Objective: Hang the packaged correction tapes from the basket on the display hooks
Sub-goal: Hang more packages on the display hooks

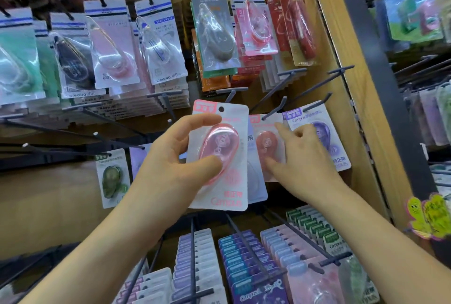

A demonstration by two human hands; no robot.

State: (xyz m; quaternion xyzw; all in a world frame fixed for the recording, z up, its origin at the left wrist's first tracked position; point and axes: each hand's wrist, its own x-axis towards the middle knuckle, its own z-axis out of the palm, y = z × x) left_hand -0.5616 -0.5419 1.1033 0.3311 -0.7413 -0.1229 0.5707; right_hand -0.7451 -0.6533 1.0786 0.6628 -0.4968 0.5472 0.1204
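Fingers and thumb of the left hand [170, 154] were clamped on a pink packaged correction tape [222, 147], which was held upright in front of the display. The thumb was pressed on the lower part of the clear blister, and the fingers were curled over the card's upper left edge. The card's round hang hole was seen just above those fingers, free of any hook. A dark hook [230, 95] was seen just above the card's top edge.

Just to the right of the left hand, the right hand [300, 159] was laid against a red packaged tape [266, 142] that was hung on its hook [275, 108]. Its fingers were spread apart, with the forefinger stretched to the card's upper right and the thumb set at the blister's lower edge; no closed grip could be made out. A purple packaged tape [324, 130] was hung just beyond the right hand's knuckles, partly covered by them.

A green packaged tape [112, 176] was hung alone well to the left of the left hand. Below both wrists, packed rows of carded tapes [244, 255] were seen.
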